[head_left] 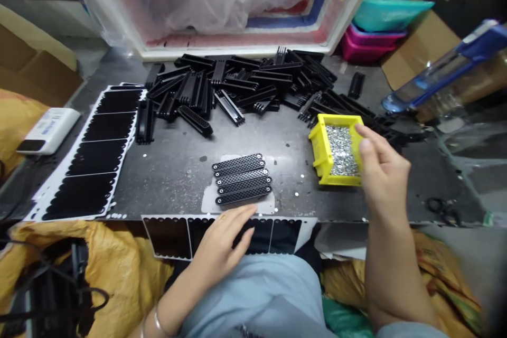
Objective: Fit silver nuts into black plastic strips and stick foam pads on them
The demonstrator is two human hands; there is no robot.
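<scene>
The left hand lies flat, fingers slightly spread, at the near edge of the counter, just beside five black strips. The right hand curls over the right rim of a yellow bin of small silver parts, fingertips drawn together; any pinched piece is hidden.
</scene>
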